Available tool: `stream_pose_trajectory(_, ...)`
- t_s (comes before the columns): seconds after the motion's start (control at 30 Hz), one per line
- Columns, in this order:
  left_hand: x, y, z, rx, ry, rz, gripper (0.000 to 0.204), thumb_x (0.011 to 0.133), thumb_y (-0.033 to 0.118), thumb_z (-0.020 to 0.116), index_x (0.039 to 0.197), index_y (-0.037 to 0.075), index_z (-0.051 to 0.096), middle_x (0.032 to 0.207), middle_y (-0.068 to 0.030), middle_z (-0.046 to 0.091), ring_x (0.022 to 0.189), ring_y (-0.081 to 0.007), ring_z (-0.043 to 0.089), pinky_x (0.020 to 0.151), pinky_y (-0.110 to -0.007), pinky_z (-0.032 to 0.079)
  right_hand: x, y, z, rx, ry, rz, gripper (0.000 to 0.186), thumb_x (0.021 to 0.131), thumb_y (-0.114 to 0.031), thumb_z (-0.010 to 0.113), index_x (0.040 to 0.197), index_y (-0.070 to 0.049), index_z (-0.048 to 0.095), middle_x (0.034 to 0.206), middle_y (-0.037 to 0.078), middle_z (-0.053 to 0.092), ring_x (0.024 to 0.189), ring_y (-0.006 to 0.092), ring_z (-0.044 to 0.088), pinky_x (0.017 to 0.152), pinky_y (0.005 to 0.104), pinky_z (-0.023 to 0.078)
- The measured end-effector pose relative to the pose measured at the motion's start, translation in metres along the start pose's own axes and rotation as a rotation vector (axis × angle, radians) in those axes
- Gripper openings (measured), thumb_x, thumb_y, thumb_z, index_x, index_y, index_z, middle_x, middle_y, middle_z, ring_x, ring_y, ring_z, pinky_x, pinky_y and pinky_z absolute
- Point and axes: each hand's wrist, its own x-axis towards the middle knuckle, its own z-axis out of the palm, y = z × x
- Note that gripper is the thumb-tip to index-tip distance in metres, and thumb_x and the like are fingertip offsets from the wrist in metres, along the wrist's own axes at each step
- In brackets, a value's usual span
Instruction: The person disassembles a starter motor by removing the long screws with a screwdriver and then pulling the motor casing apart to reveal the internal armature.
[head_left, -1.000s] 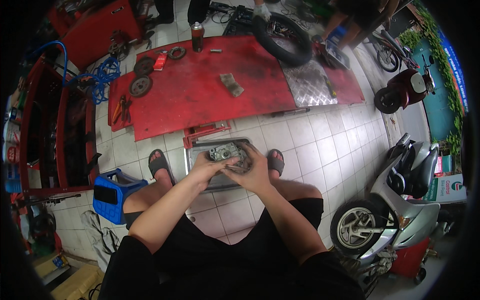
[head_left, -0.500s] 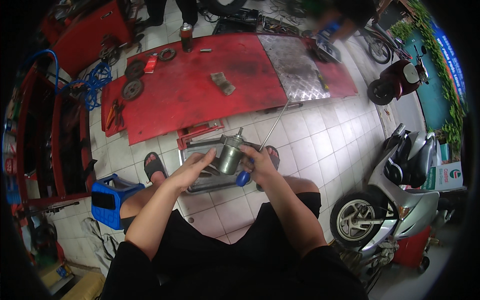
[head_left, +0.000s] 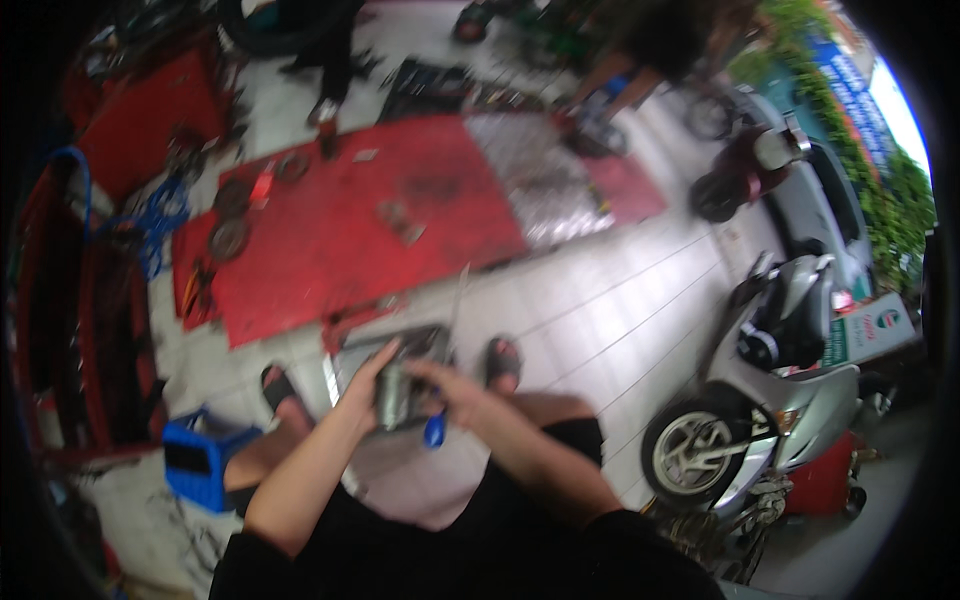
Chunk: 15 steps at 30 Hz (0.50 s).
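A grey metal cylinder (head_left: 393, 402), which looks like a small starter motor, is held upright between my hands in front of my knees. My left hand (head_left: 366, 392) is wrapped along its left side. My right hand (head_left: 455, 392) grips a long screwdriver, its blue handle (head_left: 434, 431) sticking out below the fingers and its thin shaft pointing away from me. Fingers of that same hand also reach the cylinder's right side. Below lies a dark-rimmed metal tray (head_left: 432, 338), partly hidden by my hands. Motion blur hides finer detail.
Ahead stands a low red lift table (head_left: 330, 225) bearing round parts (head_left: 229, 238), a spray can (head_left: 327, 135) and a rag (head_left: 400, 220). A blue stool (head_left: 205, 465) is at left, a silver scooter (head_left: 790, 400) at right. Another person (head_left: 650, 60) works at the far right.
The view has swung, blurring the scene. My hands and the cylinder sit lower and further left in the picture, and my left hand now lies closer against the cylinder.
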Motion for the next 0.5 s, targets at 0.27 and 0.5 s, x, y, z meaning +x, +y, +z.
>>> stream_pose_trajectory(0.27, 0.012, -0.017, -0.004, 0.057, 0.022, 0.172, 0.034, 0.087, 0.036, 0.06, 0.103, 0.007, 0.063, 0.094, -0.01, 0.069, 0.088, -0.0255, 0.067, 0.079, -0.038, 0.056, -0.005, -0.008, 0.004, 0.071, 0.065, 0.055, 0.039, 0.077, -0.047, 0.08, 0.08, -0.015, 0.057, 0.066, -0.007, 0.042, 0.049, 0.0045, 0.031, 0.044, 0.0219, 0.024)
stream_pose_trajectory(0.5, -0.04, 0.027, 0.035, -0.472, 0.067, 0.538, 0.027, 0.085, 0.03, 0.06, 0.101, 0.01, 0.063, 0.09, -0.009, 0.068, 0.089, -0.027, 0.066, 0.088, -0.046, 0.053, -0.02, -0.029, 0.019, -0.045, -0.027, 0.081, 0.038, 0.084, -0.04, 0.076, 0.093, -0.006, 0.061, 0.063, -0.003, 0.045, 0.046, 0.0064, 0.035, 0.042, 0.0236, 0.028)
